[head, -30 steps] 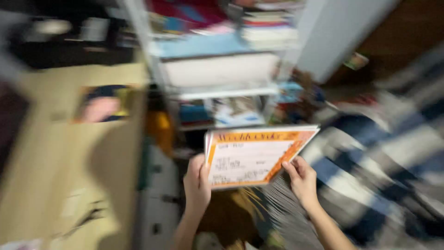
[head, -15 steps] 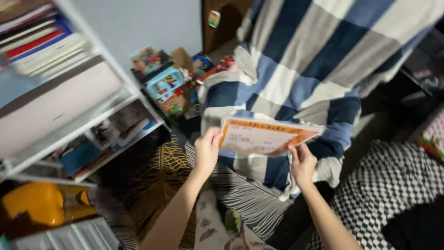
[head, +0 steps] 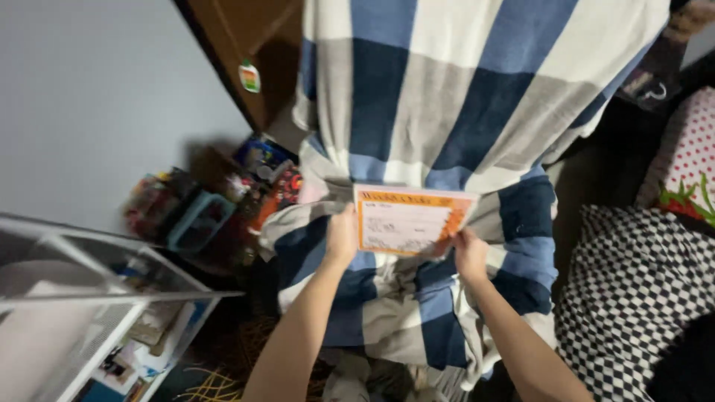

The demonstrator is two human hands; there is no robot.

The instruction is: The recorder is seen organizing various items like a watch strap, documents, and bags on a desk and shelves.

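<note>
both hands hold up an orange-bordered card with a white middle, out in front of a blue, grey and white checked blanket. left hand is clamped on the card's lower left edge, right hand is pinched on its lower right corner. white wire shelf sits at lower left, a clutter of colourful boxes lies by the grey wall, and a black-and-white checked cloth lies at right

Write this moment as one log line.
left hand: holds orange-bordered card | right hand: holds same card | behind: checked blanket
</note>
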